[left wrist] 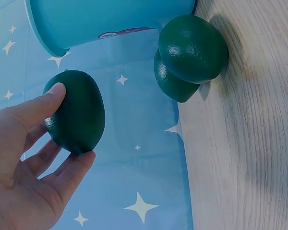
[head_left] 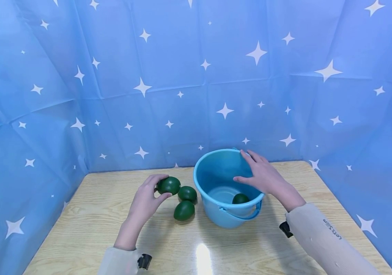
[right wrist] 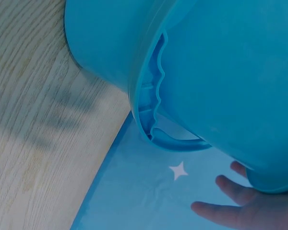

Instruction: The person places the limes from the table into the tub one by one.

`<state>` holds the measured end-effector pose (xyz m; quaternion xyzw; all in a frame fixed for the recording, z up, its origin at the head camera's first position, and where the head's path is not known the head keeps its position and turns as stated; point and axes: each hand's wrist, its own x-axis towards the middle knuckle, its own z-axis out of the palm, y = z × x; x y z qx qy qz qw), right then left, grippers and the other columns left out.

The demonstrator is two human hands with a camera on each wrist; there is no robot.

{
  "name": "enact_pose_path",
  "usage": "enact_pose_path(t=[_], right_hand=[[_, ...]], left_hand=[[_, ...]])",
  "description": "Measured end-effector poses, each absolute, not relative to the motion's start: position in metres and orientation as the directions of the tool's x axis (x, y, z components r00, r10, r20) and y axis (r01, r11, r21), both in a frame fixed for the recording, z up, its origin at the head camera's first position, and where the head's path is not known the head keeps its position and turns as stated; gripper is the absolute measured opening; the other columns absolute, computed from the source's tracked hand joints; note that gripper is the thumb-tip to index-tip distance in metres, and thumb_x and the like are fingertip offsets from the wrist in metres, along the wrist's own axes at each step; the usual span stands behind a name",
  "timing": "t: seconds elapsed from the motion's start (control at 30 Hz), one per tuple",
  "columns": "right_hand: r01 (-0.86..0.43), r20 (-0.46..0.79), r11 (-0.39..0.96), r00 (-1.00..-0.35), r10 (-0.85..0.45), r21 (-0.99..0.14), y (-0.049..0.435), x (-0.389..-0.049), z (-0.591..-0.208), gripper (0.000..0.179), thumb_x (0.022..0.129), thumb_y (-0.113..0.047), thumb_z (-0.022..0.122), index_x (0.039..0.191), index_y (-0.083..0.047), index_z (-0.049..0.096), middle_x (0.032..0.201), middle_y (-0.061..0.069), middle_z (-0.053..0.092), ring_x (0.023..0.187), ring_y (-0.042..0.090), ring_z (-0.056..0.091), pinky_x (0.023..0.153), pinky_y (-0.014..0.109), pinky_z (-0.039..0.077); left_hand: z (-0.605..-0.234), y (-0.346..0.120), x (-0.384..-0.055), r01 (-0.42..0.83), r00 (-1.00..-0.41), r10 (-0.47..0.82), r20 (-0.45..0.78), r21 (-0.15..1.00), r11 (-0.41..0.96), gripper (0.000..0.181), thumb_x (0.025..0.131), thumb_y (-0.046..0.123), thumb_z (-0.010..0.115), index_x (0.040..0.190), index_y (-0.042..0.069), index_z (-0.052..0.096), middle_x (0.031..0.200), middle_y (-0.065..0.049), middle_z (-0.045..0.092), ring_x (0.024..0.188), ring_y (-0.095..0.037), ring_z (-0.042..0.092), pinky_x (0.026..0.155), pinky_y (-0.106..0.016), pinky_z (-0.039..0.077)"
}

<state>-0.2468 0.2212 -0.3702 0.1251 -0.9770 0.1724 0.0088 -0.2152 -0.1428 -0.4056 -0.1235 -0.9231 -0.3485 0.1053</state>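
Note:
In my left hand [head_left: 144, 198], thumb and fingertips hold a dark green, smooth, avocado-like fruit [head_left: 169, 185] above the table. The left wrist view shows this held fruit [left wrist: 77, 112] with its long side upright. Two similar fruits, a farther one [head_left: 187, 194] and a nearer one [head_left: 184, 211], lie close together left of a light blue bucket [head_left: 213, 212]. Inside the bucket is another green fruit [head_left: 240, 198], partly hidden by the rim. My right hand [head_left: 264, 175] is at the bucket's right rim, fingers spread and extended, thumb over the opening.
A wavy-edged handle [head_left: 240, 217] hangs at the bucket's near side. The wood-grain table [head_left: 106, 214] meets a blue, star-patterned cloth [head_left: 168, 76] at the back and sides. Dark bands [head_left: 144, 261] show at both sleeve cuffs.

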Motion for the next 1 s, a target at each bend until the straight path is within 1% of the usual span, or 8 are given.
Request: enact_pose_path(t=[0.2, 0.6, 1.0], right_hand=[[-0.248, 0.058, 0.909, -0.968, -0.243, -0.334, 0.2215, -0.2469, -0.3706, 0.099, 0.089, -0.057, 0.066, 0.16, -0.01, 0.017, 0.163, 0.026, 0.018, 0.146, 0.054, 0.021, 0.109, 0.074, 0.031], [-0.249, 0.06, 0.908, -0.968, -0.243, -0.336, 0.2217, -0.2472, -0.3709, 0.099, 0.089, -0.057, 0.066, 0.16, -0.01, 0.017, 0.163, 0.025, 0.017, 0.146, 0.054, 0.021, 0.109, 0.074, 0.031], [-0.25, 0.06, 0.906, -0.968, -0.244, -0.341, 0.2216, -0.247, -0.3702, 0.099, 0.089, -0.058, 0.066, 0.16, -0.01, 0.017, 0.164, 0.025, 0.017, 0.146, 0.054, 0.021, 0.109, 0.074, 0.032]], left_hand=[[-0.4053, -0.1416, -0.2148, 0.303, -0.947, 0.156, 0.282, 0.612, 0.731, 0.055, 0.083, 0.018, 0.082, 0.133, 0.014, 0.06, 0.133, -0.009, 0.061, 0.119, -0.028, 0.063, 0.096, -0.044, 0.058], [-0.4037, -0.1393, -0.2135, 0.315, -0.942, 0.158, 0.296, 0.614, 0.724, 0.055, 0.083, 0.018, 0.082, 0.133, 0.015, 0.061, 0.133, -0.008, 0.061, 0.118, -0.028, 0.063, 0.097, -0.045, 0.057], [-0.3988, -0.1375, -0.2105, 0.335, -0.935, 0.172, 0.311, 0.614, 0.715, 0.052, 0.085, 0.019, 0.08, 0.133, 0.015, 0.06, 0.134, -0.007, 0.06, 0.119, -0.027, 0.063, 0.097, -0.044, 0.057]])
